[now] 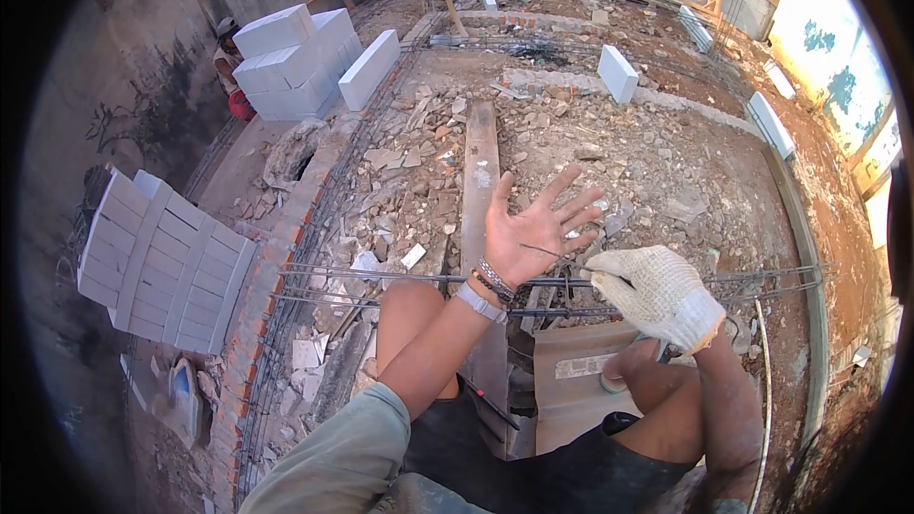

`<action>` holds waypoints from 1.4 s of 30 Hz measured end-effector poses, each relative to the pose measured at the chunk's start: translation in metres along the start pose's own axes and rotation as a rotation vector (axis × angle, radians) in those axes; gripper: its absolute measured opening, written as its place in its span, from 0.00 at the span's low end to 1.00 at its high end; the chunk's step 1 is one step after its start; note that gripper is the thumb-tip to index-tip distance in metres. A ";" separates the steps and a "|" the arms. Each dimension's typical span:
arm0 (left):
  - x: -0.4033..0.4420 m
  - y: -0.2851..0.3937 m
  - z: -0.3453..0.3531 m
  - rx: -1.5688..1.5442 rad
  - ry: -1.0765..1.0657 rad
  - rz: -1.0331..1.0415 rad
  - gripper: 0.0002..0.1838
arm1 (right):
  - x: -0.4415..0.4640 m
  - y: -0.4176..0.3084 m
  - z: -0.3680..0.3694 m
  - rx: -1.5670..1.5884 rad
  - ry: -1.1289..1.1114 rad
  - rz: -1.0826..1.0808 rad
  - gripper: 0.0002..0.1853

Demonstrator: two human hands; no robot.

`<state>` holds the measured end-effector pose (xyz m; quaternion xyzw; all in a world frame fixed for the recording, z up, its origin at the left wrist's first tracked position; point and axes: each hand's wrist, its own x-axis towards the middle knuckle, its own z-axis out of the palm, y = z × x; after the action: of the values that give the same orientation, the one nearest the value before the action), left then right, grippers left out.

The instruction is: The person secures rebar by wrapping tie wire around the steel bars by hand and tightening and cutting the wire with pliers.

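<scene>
My bare left hand (529, 236) is held palm up with its fingers spread, bracelets and a watch at the wrist. My right hand (659, 295), in a knitted white glove, has thumb and fingers pinched together at the left. From that pinch a thin dark wire (541, 250) runs across in front of the left palm; whether it touches the palm I cannot tell. Just below both hands lie long steel reinforcing bars (409, 276), running left to right with ties around them. My right fingertips are close above these bars.
White blocks are stacked at upper left (300, 67) and lower left (167, 262). A wooden plank (482, 148) lies over broken rubble (666, 171). More rebar (328, 181) runs along the brick edge. Two people sit farther back, one beside the blocks. A pale hose-like line (764, 400) lies at right.
</scene>
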<state>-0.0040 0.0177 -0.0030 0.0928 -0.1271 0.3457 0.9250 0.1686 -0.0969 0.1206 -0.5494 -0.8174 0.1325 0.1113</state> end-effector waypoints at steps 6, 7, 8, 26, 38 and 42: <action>0.000 0.000 -0.001 -0.022 -0.012 -0.003 0.50 | 0.000 0.000 0.001 0.001 0.012 -0.032 0.13; 0.001 0.001 -0.002 -0.023 -0.013 -0.002 0.50 | 0.000 0.000 0.000 0.009 0.011 -0.027 0.13; 0.001 0.000 -0.002 -0.024 -0.014 -0.003 0.50 | 0.000 -0.001 0.000 0.015 0.010 -0.022 0.13; -0.002 0.008 0.006 -0.003 0.012 0.041 0.49 | -0.005 0.003 -0.007 0.012 0.008 -0.022 0.13; -0.004 0.012 0.006 -0.046 -0.027 0.036 0.49 | -0.007 0.004 -0.005 0.004 0.022 -0.023 0.13; -0.005 0.011 0.009 -0.082 -0.018 0.061 0.46 | -0.006 0.005 -0.003 0.002 0.013 -0.026 0.14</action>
<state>-0.0168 0.0206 0.0046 0.0542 -0.1522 0.3676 0.9159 0.1763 -0.0999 0.1217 -0.5395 -0.8237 0.1284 0.1187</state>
